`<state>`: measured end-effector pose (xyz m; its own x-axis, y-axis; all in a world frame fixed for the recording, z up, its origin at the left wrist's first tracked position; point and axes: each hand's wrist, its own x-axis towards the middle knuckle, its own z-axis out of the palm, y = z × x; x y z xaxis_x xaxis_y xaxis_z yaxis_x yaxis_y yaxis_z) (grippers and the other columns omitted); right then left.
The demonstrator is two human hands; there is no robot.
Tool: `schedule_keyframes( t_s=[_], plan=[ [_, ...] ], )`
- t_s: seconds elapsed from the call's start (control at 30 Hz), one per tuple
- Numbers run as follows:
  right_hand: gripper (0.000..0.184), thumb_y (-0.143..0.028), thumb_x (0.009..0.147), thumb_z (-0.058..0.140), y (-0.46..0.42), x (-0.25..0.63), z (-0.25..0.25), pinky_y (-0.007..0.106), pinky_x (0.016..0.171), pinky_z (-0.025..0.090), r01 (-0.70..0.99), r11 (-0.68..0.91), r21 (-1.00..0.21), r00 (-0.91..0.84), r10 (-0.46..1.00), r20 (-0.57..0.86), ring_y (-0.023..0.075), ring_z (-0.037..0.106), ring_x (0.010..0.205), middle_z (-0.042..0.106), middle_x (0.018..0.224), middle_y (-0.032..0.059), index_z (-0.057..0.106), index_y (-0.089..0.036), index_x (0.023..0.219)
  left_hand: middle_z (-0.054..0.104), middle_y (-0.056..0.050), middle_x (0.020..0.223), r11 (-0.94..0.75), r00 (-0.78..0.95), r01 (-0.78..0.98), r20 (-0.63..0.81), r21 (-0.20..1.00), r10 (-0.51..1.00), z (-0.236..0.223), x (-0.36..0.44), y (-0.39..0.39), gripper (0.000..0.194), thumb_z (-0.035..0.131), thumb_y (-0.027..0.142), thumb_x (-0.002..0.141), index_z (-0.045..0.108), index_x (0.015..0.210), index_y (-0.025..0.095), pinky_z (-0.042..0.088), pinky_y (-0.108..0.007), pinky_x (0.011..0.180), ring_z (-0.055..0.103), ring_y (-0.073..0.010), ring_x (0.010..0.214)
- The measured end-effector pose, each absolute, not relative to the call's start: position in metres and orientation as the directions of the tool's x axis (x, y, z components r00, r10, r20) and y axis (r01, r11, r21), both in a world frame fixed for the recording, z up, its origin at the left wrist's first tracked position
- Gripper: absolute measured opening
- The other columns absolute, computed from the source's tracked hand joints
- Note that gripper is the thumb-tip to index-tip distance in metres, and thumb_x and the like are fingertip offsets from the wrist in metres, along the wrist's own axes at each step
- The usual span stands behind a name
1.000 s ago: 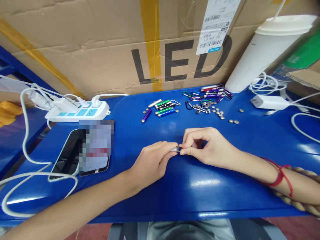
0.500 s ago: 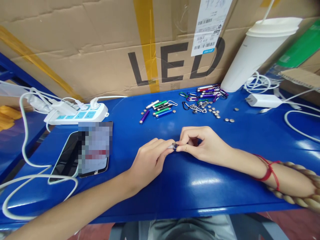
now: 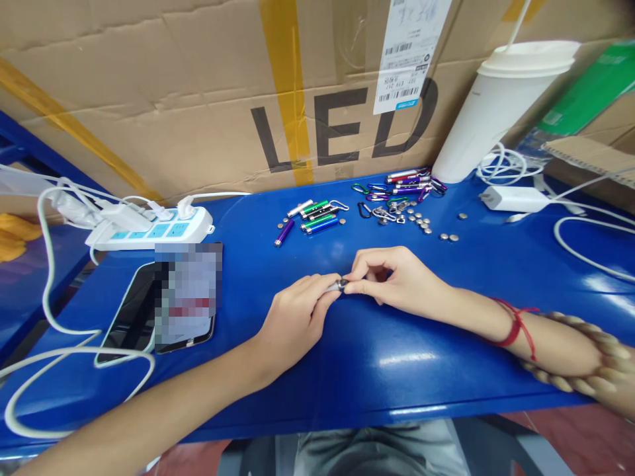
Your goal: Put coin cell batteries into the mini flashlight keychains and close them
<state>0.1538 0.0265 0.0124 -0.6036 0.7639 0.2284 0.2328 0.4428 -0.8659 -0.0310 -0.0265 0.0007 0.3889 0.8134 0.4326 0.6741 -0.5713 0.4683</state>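
Note:
My left hand (image 3: pixel 296 317) is closed around a small silver mini flashlight (image 3: pixel 333 286), and most of its barrel is hidden by the fingers. Its end points right, toward my right hand (image 3: pixel 397 277). Thumb and forefinger of that hand are pinched together right at the tube's end, touching it; whatever tiny piece may lie between them is hidden. Behind my hands lies a group of mini flashlights (image 3: pixel 322 213) in silver, green, black and blue, with a purple one (image 3: pixel 284 233) apart in front. Several button cells (image 3: pixel 425 225) are scattered to the right of them.
More flashlights with carabiner clips (image 3: pixel 407 182) lie against a large cardboard box (image 3: pixel 198 99). A tall white paper cup (image 3: pixel 476 125) and a white charger (image 3: pixel 516 198) stand at right. At left are a power strip (image 3: pixel 193 228), two phones (image 3: pixel 131 311) and looping white cables (image 3: pixel 47 264).
The fingertips of my right hand have closed in on the flashlight's end, covering more of it. My left hand keeps its grip. The view has shifted slightly.

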Motion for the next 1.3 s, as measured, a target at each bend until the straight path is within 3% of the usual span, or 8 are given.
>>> schedule_keyframes(
  t_s=[0.23,0.43,0.97,1.1,1.3],
  plan=[
    [0.029,-0.041,0.074,0.066,0.0279,0.1546,0.0137,0.017,0.041,0.036,0.231,0.346,-0.909,-0.622,0.771,0.135,0.0047,0.048,0.041,0.059,0.061,0.0001,0.062,-0.012,0.069,0.068,-0.004,0.092,-0.558,0.372,0.685,0.433,0.469,0.821,0.001,-0.0309,-0.0268,0.019,0.043,0.02,0.091,0.059,0.101,0.016,0.05,-0.027,0.079,0.063,-0.0157,0.084],
    [0.029,-0.039,0.068,0.072,0.0282,0.1521,0.0184,0.017,0.038,0.033,0.24,0.253,-0.937,-0.576,0.814,0.072,0.0049,0.044,0.036,0.052,0.045,-0.0036,0.063,-0.012,0.067,0.068,-0.002,0.096,-0.501,0.335,0.702,0.386,0.507,0.86,0.0039,-0.0305,-0.0277,0.017,0.047,0.021,0.09,0.059,0.102,0.018,0.049,-0.023,0.077,0.064,-0.0139,0.084],
    [0.026,-0.036,0.063,0.075,0.0308,0.1518,0.0189,0.017,0.038,0.031,0.269,0.116,-0.956,-0.572,0.818,-0.062,0.0049,0.043,0.039,0.054,0.047,-0.002,0.067,-0.011,0.066,0.066,0.002,0.104,-0.501,0.343,0.617,0.367,0.606,0.865,0.007,-0.0312,-0.027,0.023,0.045,0.019,0.091,0.059,0.109,0.022,0.046,-0.021,0.086,0.062,-0.0116,0.092],
    [0.028,-0.038,0.065,0.073,0.0282,0.1507,0.0194,0.018,0.038,0.031,0.307,0.172,-0.936,-0.554,0.832,-0.029,0.005,0.043,0.038,0.053,0.045,-0.0025,0.067,-0.012,0.066,0.067,0.0,0.095,-0.457,0.303,0.63,0.343,0.628,0.889,0.0053,-0.031,-0.0266,0.021,0.045,0.019,0.09,0.059,0.105,0.02,0.048,-0.022,0.082,0.064,-0.0122,0.084],
    [0.028,-0.04,0.066,0.073,0.0233,0.1495,0.0166,0.017,0.039,0.03,0.339,0.391,-0.856,-0.496,0.847,0.19,0.004,0.041,0.041,0.057,0.054,-0.0013,0.067,-0.013,0.068,0.066,-0.002,0.094,-0.459,0.304,0.623,0.344,0.633,0.888,0.0032,-0.0316,-0.026,0.021,0.041,0.016,0.091,0.056,0.106,0.017,0.048,-0.021,0.077,0.063,-0.0126,0.084]
  ],
)
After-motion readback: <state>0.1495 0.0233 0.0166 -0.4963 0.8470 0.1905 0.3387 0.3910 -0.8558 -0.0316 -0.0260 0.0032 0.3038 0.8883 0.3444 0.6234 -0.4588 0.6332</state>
